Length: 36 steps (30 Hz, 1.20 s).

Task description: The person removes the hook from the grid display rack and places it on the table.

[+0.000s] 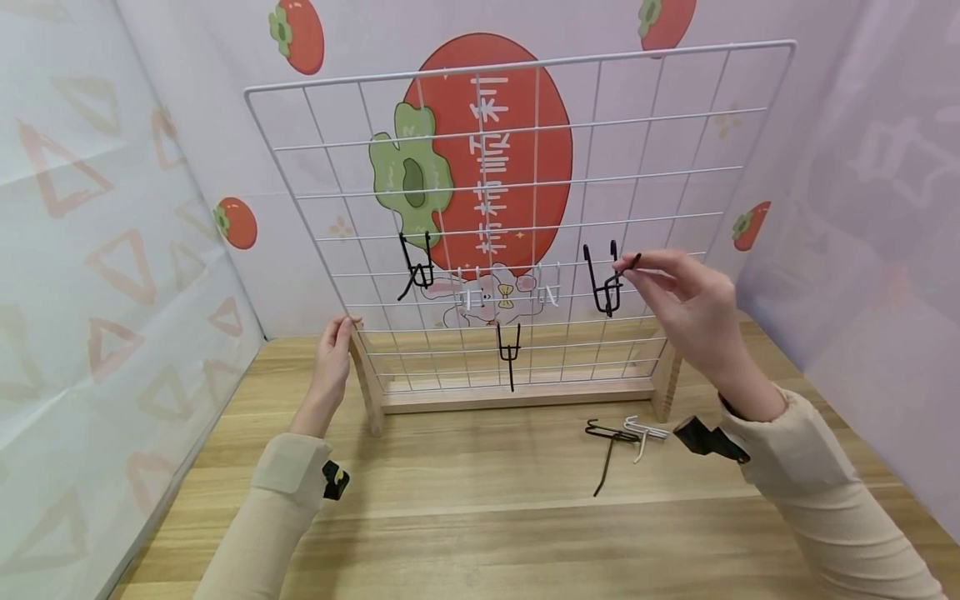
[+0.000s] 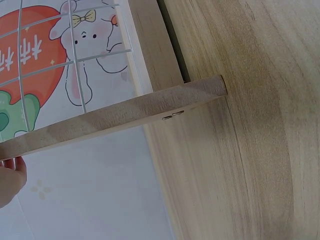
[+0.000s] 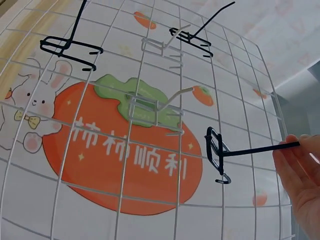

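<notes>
A white wire grid panel (image 1: 521,62) stands upright in a wooden stand (image 1: 517,400). My left hand (image 1: 333,354) grips the upper end of the stand's left leg (image 2: 120,107); in the left wrist view its fingers (image 2: 20,167) show at the edge. Between thumb and fingers my right hand (image 1: 690,308) pinches the arm tip of a black wire hook (image 3: 218,152). That hook's frame is at the grid's right part; I cannot tell if it is hooked on. Black hooks (image 1: 420,271) (image 1: 510,354) and two white hooks (image 1: 551,293) hang on the grid.
On the wooden table (image 1: 465,533), a black hook (image 1: 607,450) and a white hook (image 1: 641,433) lie near the stand's right foot. A wall sheet printed with persimmons (image 1: 517,167) is behind the grid, and patterned walls rise on both sides.
</notes>
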### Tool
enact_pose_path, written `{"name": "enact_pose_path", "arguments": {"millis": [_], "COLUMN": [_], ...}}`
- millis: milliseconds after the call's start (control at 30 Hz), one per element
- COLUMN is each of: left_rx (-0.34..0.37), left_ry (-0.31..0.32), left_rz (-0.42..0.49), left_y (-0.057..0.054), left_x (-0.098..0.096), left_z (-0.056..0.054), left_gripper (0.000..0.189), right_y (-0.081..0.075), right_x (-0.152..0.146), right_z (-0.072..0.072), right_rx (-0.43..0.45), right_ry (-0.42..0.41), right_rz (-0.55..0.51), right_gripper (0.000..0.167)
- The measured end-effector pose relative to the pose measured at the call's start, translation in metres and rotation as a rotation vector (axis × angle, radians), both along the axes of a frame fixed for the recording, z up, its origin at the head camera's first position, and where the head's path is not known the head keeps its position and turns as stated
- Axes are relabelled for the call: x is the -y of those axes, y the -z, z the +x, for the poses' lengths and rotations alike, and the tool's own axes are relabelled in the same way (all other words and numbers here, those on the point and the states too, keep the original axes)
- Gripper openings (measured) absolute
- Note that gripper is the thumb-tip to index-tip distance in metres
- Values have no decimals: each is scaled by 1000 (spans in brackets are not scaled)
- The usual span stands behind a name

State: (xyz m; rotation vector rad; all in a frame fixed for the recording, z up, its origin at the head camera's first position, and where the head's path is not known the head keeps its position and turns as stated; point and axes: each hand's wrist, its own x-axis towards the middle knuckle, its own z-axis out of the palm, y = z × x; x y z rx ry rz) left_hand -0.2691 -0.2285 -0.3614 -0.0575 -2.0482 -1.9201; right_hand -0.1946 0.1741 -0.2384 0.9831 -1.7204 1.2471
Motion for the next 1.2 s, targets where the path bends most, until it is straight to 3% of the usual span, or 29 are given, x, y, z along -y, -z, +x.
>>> {"name": "enact_pose_path", "arguments": {"millis": [233, 500, 767, 1067, 1200], "left_rx": [-3, -7, -1, 7, 1], "left_ry": [9, 4, -3, -13, -21], "left_rz": [-3, -4, -10, -5, -8], "left_y": [0, 0, -1, 0, 1], "left_x": [0, 1, 0, -1, -1], "left_z": [-1, -1, -2, -2, -3], "left_gripper": [26, 16, 18, 16, 24], "right_y": [10, 27, 43, 61, 68], "right_x": [1, -2, -5, -4, -2], "right_z": [2, 2, 4, 5, 6], "right_rx": [25, 18, 49, 83, 83], "right_ry": [-1, 20, 87, 37, 34], "right_rz": [59, 103, 180, 201, 201], "right_gripper": [27, 23, 33, 25, 32]}}
